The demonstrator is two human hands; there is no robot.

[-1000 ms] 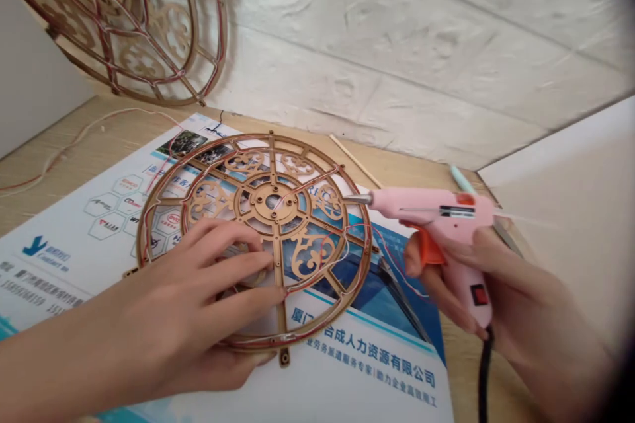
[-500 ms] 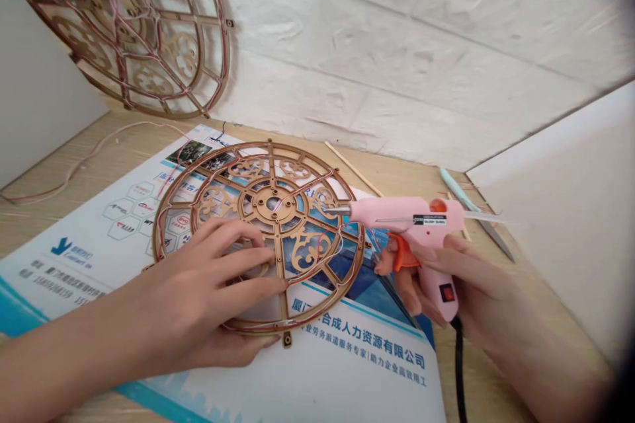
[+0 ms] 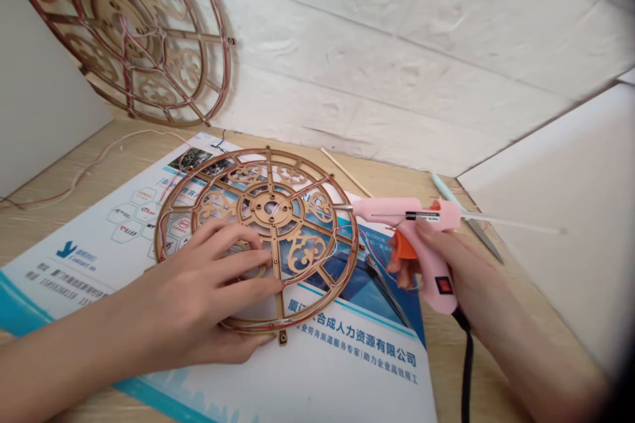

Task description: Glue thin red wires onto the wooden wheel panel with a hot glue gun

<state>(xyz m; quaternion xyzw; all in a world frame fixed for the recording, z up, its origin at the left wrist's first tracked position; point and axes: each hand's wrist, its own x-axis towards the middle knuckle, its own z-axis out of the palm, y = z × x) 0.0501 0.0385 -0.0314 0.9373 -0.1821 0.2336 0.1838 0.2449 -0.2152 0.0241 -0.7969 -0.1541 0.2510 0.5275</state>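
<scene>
My left hand point(image 3: 198, 297) holds the lower left of a round bronze-coloured openwork frame point(image 3: 284, 214), fingers across its bars and thumb along the outer rim. Thin red and white wires run along the frame's channels and out from its hub. My right hand point(image 3: 464, 261) is wrapped round a pink hot glue gun point(image 3: 384, 210), fingers by its orange trigger. The gun's metal nozzle is at the frame's upper right rim; I cannot tell whether it touches. A clear glue stick point(image 3: 510, 221) sticks out of the gun's back.
A printed white and blue folder point(image 3: 322, 396) lies under the frame, with tweezers point(image 3: 389, 291) on it. Behind, a similar wired frame point(image 3: 225, 73) leans on the white wall. A wooden stick point(image 3: 346, 170) and a blue-handled blade point(image 3: 444, 186) lie at the right.
The glue gun has turned slightly, and its nozzle now sits over the frame's right rim instead of further inward. My left hand keeps its place on the frame.
</scene>
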